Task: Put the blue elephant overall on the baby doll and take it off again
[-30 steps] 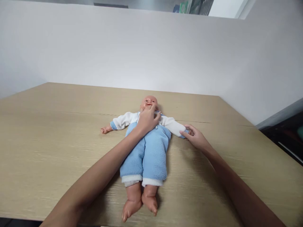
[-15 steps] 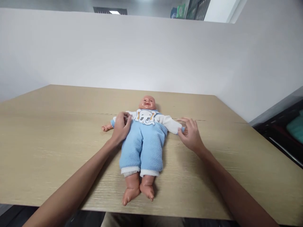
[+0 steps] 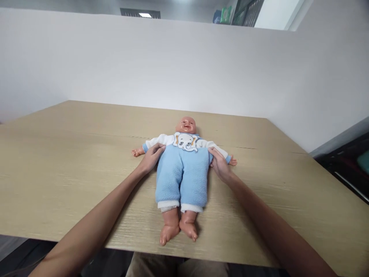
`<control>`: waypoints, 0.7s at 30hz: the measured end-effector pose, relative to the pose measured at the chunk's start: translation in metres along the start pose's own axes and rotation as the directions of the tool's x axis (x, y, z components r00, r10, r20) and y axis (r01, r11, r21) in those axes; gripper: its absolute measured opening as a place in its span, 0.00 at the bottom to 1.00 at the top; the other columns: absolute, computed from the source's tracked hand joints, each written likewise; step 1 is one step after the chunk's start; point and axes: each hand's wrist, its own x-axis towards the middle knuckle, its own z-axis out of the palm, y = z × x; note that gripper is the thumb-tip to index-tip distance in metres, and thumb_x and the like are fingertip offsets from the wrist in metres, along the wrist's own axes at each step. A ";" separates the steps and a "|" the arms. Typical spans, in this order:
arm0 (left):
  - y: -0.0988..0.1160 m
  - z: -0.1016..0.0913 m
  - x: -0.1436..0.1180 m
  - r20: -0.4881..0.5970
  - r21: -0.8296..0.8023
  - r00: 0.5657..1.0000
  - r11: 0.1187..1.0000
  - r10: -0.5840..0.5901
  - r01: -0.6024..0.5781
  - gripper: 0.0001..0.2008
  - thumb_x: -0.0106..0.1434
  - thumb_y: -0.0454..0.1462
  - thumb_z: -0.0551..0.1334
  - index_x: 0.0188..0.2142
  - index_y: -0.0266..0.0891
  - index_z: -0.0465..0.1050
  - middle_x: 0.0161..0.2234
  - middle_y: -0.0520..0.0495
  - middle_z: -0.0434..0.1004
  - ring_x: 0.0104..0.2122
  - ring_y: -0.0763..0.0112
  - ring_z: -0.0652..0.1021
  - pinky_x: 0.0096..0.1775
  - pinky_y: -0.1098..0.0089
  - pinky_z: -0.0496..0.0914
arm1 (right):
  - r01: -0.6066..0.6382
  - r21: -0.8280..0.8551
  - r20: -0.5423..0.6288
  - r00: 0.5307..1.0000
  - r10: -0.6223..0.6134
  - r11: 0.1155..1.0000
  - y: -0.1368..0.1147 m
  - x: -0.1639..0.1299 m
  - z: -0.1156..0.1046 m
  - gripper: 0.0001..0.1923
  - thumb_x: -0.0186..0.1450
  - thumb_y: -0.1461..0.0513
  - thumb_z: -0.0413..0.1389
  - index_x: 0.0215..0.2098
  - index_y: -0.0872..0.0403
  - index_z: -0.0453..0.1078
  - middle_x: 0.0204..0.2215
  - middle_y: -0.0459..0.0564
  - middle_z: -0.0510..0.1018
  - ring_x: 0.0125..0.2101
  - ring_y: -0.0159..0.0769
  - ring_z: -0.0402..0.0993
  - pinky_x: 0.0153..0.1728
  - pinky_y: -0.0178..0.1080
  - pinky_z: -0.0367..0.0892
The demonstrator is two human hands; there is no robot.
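From the head camera, your plastic baby doll in fleecy pale-blue trousers and a white elephant-print top (image 3: 183, 173) lies face up on the pale wood-grain worktop (image 3: 72, 161), head away from you, bare feet close to the near edge, arms spread wide. Your left hand (image 3: 151, 157) rests against the doll's side at the top of the trousers, just under the white sleeve, fingers curled onto the blue fabric; your right hand (image 3: 219, 164) mirrors it on the opposite side, thumb and fingers laid along the waist. Both hands look pressed to the cloth, but whether they actually pinch it closed I cannot tell, since the fingertips are tucked in against the doll's sides. If you are gripping the waistband, take the fleece itself and not the top beneath, keep both sides level, and work evenly so the soft body does not twist. Mind the feet near the worktop's edge; any pull toward you could slide the doll off. A plain white partition (image 3: 184, 65) stands behind the worktop.
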 end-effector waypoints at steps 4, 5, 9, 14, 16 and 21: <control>-0.001 0.005 -0.003 -0.067 0.028 0.997 0.999 0.031 -0.029 0.16 0.74 0.50 0.57 0.41 0.41 0.74 0.38 0.49 0.77 0.40 0.62 0.75 0.45 0.64 0.69 | 0.139 -0.270 -0.067 0.984 -0.163 0.953 0.001 -0.013 -0.005 0.15 0.73 0.48 0.55 0.51 0.48 0.69 0.44 0.54 0.77 0.46 0.50 0.73 0.53 0.49 0.68; 0.000 0.007 -0.004 -0.100 0.053 0.994 0.998 0.048 -0.043 0.15 0.75 0.49 0.58 0.43 0.41 0.74 0.40 0.48 0.78 0.40 0.62 0.76 0.46 0.64 0.70 | 0.181 -0.410 -0.068 0.971 -0.228 0.894 0.001 -0.018 -0.010 0.14 0.74 0.52 0.55 0.54 0.49 0.70 0.49 0.58 0.77 0.51 0.54 0.71 0.58 0.54 0.66; 0.017 0.013 -0.006 -0.277 0.204 0.955 0.977 0.111 -0.055 0.11 0.75 0.44 0.59 0.49 0.42 0.73 0.46 0.45 0.79 0.43 0.61 0.77 0.48 0.62 0.70 | 0.191 -0.752 -0.083 0.922 -0.378 0.631 0.010 -0.025 -0.044 0.20 0.74 0.58 0.53 0.62 0.52 0.70 0.61 0.65 0.73 0.62 0.64 0.64 0.65 0.63 0.57; 0.075 0.031 -0.001 -0.089 0.361 0.937 0.888 0.336 -0.284 0.10 0.77 0.42 0.57 0.50 0.44 0.75 0.51 0.43 0.80 0.52 0.56 0.76 0.59 0.57 0.67 | 0.236 -0.768 0.006 0.932 -0.363 0.595 0.043 -0.006 -0.088 0.30 0.69 0.46 0.61 0.62 0.52 0.70 0.56 0.63 0.78 0.57 0.61 0.71 0.61 0.59 0.62; 0.097 0.048 0.009 0.112 0.355 0.899 0.828 0.423 -0.434 0.11 0.77 0.44 0.58 0.52 0.45 0.75 0.54 0.42 0.80 0.57 0.55 0.75 0.62 0.56 0.66 | 0.230 -0.764 0.023 0.943 -0.332 0.602 0.050 -0.001 -0.097 0.28 0.67 0.42 0.62 0.55 0.51 0.74 0.50 0.61 0.81 0.52 0.60 0.74 0.58 0.58 0.64; 0.113 0.102 0.060 0.365 0.431 0.808 0.686 0.462 -0.586 0.31 0.67 0.50 0.69 0.65 0.42 0.69 0.63 0.36 0.74 0.62 0.46 0.71 0.65 0.51 0.64 | 0.211 -0.725 -0.049 0.934 -0.355 0.656 0.023 -0.008 -0.095 0.25 0.61 0.40 0.68 0.43 0.49 0.77 0.36 0.55 0.83 0.42 0.55 0.77 0.57 0.58 0.66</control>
